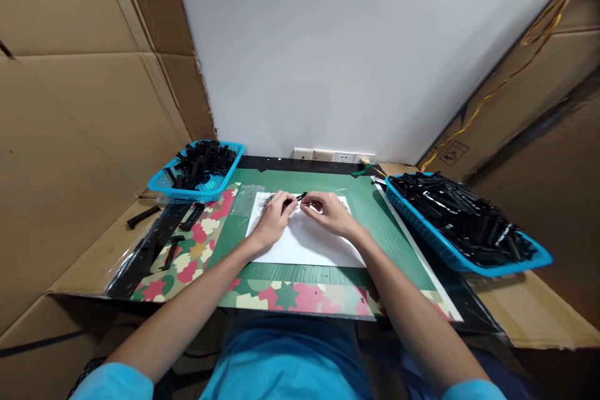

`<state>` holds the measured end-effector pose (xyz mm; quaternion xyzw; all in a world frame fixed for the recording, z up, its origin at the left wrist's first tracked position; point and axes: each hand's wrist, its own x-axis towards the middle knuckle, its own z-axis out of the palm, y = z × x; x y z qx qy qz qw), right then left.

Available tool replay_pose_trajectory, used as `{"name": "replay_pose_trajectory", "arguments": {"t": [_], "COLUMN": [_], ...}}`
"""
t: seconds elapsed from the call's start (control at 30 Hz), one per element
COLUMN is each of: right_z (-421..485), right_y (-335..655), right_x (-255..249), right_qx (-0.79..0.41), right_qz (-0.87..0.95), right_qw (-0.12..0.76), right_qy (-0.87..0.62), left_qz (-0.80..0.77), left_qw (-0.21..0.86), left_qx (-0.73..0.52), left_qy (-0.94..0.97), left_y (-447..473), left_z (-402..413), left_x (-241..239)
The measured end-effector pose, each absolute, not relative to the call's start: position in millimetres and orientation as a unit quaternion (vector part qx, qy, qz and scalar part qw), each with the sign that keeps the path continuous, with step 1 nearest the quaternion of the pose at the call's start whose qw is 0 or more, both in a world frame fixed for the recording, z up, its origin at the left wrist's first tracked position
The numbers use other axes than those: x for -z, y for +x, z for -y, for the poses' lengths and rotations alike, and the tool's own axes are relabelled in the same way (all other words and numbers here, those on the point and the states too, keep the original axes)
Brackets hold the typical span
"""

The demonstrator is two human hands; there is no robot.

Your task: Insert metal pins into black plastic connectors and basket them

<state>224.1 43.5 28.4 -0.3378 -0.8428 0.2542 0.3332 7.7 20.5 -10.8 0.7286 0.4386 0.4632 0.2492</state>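
Over a white sheet (304,247), my left hand (274,217) and my right hand (330,212) meet with their fingertips almost touching. The left thumb and fingers are closed on a small black part (287,202), mostly covered by the fingers. My right fingers are pinched together near its end; whatever they hold is too small to name. Behind the fingertips lies another bit of black (304,195). Small dark grains are scattered on the far part of the sheet, beside both hands.
A blue basket (218,195) of black plastic pieces stands at back left, a fuller blue basket (497,272) at right. Loose black pieces (192,217) lie at left. A clear bag (247,200) rests on the green mat (398,231). Sockets (323,155) line the back wall.
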Motion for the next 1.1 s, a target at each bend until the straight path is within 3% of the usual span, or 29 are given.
{"name": "replay_pose_trajectory", "arguments": {"t": [0.17, 0.4, 0.83, 0.97, 1.1], "right_z": [-44.6, -49.2, -52.4, -52.9, -56.3], "right_y": [224.7, 232.9, 229.2, 232.2, 235.5], "right_x": [-26.4, -22.0, -14.0, -20.5, -23.2], "right_qx": [-0.239, -0.248, -0.31, -0.328, -0.339], "right_qz": [0.853, 0.874, 0.869, 0.862, 0.816], "right_qw": [0.31, 0.202, 0.189, 0.221, 0.332], "right_qy": [-0.344, -0.366, -0.338, -0.318, -0.329], "left_qz": [-0.44, -0.458, -0.451, -0.458, -0.44], "left_qw": [0.248, 0.225, 0.227, 0.239, 0.28], "left_qx": [-0.469, -0.481, -0.454, -0.453, -0.451], "left_qy": [0.724, 0.713, 0.734, 0.726, 0.724], "left_y": [6.8, -0.2, 2.8, 2.8, 3.7], "left_z": [-22.5, -26.8, -21.5, -23.3, -23.3], "left_x": [12.4, 12.5, 8.7, 11.6, 12.0]}}
